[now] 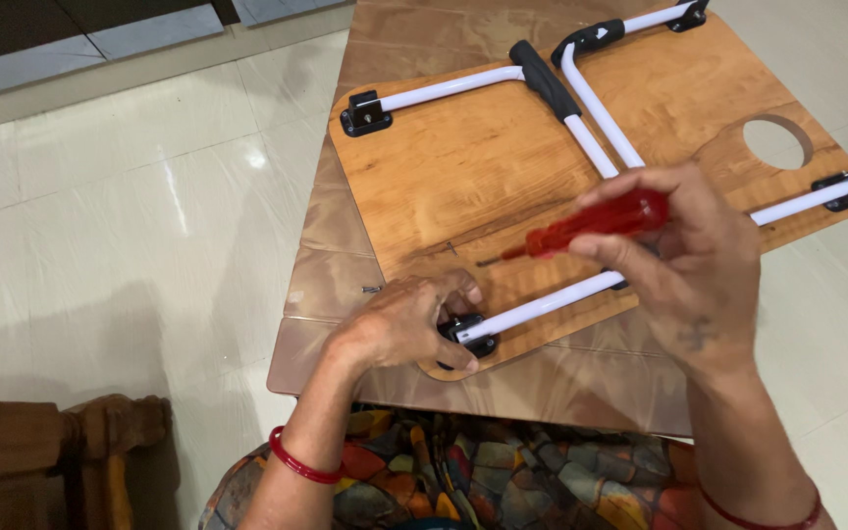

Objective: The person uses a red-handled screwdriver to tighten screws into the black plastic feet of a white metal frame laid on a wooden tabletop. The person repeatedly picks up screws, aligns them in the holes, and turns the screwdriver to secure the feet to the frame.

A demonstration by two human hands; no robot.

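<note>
A board [463, 167] lay upside down on the counter [581, 388], with tube legs [596, 147] folded flat across it. The left hand [399, 324] rested on a bracket [468, 334] at the board's near edge. The right hand [689, 265] held a screwdriver [591, 221] above the board, tip pointing left. A screw [371, 290] lay on the counter left of the board.

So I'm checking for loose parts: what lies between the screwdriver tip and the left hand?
In the head view, only bare wooden board separates the screwdriver tip from the left hand.
</note>
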